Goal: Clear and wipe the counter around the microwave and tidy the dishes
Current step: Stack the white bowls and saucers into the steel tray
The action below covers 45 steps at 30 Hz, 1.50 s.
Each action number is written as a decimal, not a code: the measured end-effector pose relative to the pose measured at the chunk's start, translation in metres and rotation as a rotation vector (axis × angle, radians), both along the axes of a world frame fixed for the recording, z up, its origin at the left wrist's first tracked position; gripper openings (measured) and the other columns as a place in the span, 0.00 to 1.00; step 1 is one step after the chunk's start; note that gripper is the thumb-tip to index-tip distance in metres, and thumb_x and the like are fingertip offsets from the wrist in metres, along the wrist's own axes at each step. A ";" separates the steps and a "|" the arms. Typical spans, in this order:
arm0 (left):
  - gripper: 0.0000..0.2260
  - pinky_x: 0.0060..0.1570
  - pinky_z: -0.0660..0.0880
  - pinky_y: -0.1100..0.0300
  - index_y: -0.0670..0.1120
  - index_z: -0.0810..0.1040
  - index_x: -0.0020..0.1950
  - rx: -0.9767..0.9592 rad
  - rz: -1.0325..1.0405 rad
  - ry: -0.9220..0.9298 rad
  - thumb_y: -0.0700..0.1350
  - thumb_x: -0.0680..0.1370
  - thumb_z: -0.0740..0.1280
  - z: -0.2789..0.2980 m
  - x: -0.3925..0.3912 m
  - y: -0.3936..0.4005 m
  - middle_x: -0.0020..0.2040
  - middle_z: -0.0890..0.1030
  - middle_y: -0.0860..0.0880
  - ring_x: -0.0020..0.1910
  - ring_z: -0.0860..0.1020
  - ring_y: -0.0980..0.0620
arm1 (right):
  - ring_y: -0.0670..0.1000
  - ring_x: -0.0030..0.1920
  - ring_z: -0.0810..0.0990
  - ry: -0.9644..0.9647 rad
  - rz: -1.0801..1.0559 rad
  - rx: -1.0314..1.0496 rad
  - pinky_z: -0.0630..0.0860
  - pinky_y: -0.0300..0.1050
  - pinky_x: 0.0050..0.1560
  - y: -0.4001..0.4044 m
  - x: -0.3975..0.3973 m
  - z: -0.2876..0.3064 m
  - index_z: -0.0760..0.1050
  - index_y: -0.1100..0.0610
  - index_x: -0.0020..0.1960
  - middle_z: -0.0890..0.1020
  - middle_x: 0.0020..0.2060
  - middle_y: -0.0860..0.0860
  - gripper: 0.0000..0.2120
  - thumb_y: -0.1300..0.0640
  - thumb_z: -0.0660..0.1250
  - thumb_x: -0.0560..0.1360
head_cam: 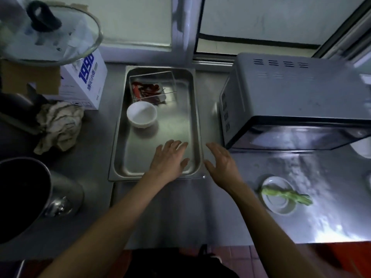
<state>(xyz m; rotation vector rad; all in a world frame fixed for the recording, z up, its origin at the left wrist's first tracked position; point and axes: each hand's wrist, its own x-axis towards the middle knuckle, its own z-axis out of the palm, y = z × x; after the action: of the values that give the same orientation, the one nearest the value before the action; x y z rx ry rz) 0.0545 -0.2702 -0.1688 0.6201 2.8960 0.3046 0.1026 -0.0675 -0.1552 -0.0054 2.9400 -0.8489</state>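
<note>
A steel tray [195, 125] lies on the metal counter [180, 213] to the left of a grey microwave [291, 97]. Inside the tray stand a white bowl [141, 114] and a clear box of red dried chillies [149, 90]. My left hand [170, 159] hovers with straight fingers over the tray's near right corner and holds nothing. Just right of the tray's rim, my right hand [221, 163] is spread open above the counter, also holding nothing. A white saucer [279, 195] with a green vegetable [287, 195] across it sits in front of the microwave.
A crumpled rag [59, 125] lies left of the tray, beside a white and blue carton [84, 81]. A glass lid [48, 31] rests high at the far left. A dark metal pot [24, 195] fills the near left. The window frame runs behind.
</note>
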 end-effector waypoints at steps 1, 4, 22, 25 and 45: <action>0.26 0.64 0.68 0.45 0.50 0.65 0.75 0.001 -0.021 0.003 0.56 0.78 0.62 0.002 0.007 0.011 0.71 0.71 0.48 0.71 0.67 0.45 | 0.59 0.73 0.68 -0.008 -0.021 -0.001 0.68 0.57 0.71 0.011 0.012 -0.001 0.66 0.54 0.75 0.70 0.73 0.57 0.28 0.55 0.68 0.78; 0.25 0.63 0.70 0.45 0.49 0.68 0.73 0.016 -0.081 0.012 0.56 0.77 0.64 0.007 0.030 0.050 0.70 0.73 0.48 0.69 0.69 0.45 | 0.62 0.70 0.71 0.008 -0.077 -0.029 0.71 0.60 0.68 0.047 0.049 -0.003 0.69 0.58 0.73 0.73 0.71 0.60 0.28 0.57 0.69 0.75; 0.22 0.56 0.76 0.47 0.48 0.75 0.68 0.109 -0.447 0.087 0.52 0.76 0.69 0.038 0.184 0.311 0.63 0.79 0.47 0.62 0.76 0.43 | 0.60 0.73 0.67 0.018 -0.405 0.048 0.70 0.60 0.67 0.278 0.270 0.009 0.67 0.53 0.75 0.70 0.73 0.56 0.28 0.53 0.68 0.77; 0.22 0.59 0.74 0.47 0.51 0.73 0.70 0.107 -0.524 0.081 0.55 0.77 0.67 0.038 0.199 0.349 0.64 0.78 0.49 0.64 0.75 0.45 | 0.60 0.75 0.64 -0.003 -0.520 0.067 0.68 0.61 0.69 0.308 0.300 0.013 0.66 0.52 0.76 0.68 0.75 0.56 0.28 0.51 0.67 0.78; 0.25 0.65 0.70 0.46 0.48 0.70 0.74 0.153 -0.556 -0.145 0.55 0.79 0.65 -0.016 0.141 0.521 0.71 0.72 0.47 0.69 0.70 0.44 | 0.55 0.79 0.55 -0.326 -0.678 0.167 0.61 0.57 0.73 0.460 0.270 -0.017 0.58 0.45 0.78 0.59 0.79 0.51 0.31 0.43 0.65 0.78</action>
<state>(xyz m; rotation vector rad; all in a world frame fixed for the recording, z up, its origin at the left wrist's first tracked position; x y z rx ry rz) 0.1960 0.2507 -0.1851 1.3224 2.4467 0.4657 0.3724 0.3927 -0.1725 1.0740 2.6804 -0.5686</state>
